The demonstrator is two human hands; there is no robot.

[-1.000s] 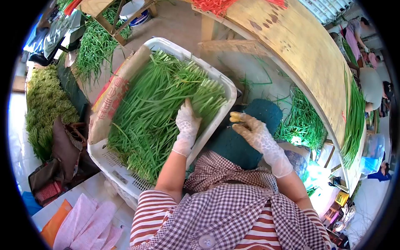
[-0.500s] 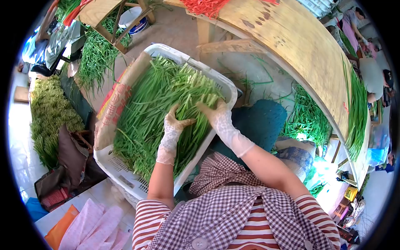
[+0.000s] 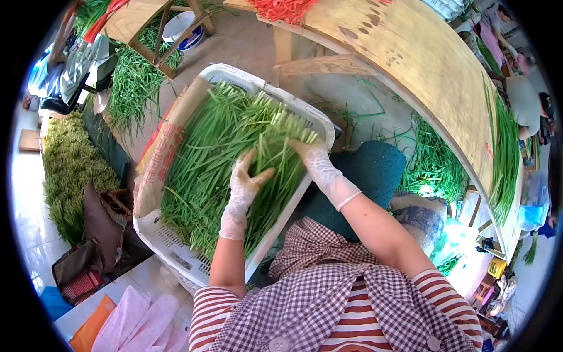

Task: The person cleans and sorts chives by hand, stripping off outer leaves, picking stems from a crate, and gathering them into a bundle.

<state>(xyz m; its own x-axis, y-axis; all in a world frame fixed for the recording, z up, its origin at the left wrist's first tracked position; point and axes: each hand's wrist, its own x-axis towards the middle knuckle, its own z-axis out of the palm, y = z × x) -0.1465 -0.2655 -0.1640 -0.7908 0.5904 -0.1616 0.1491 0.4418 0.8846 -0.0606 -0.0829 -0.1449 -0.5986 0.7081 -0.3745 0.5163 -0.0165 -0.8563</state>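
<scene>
A white plastic crate (image 3: 231, 75) is heaped with long green garlic chives (image 3: 220, 149), their pale cut ends towards the far right side. My left hand (image 3: 246, 182), in a thin whitish glove with stained fingertips, lies on the leaves, thumb and fingers spread apart. At the cut ends near the right rim, my gloved right hand (image 3: 311, 155) has its fingers bent round some stems. Those fingertips are partly hidden among the stems, and the stem ends beside them are blurred. A printed paper sack (image 3: 167, 138) lines the crate's left side.
A curved wooden table (image 3: 404, 53) arcs along the far right, with red ties (image 3: 284, 10) and a bunch of chives (image 3: 504, 158) on it. Loose greens (image 3: 434, 158) lie below. A bucket (image 3: 183, 28) stands at the back; pink cloth (image 3: 132, 322) lies front left.
My right hand has shifted slightly right, with its fingers drawn closer to the cut ends. The left hand's thumb and fingers remain apart, a little lower. The view has shifted slightly.
</scene>
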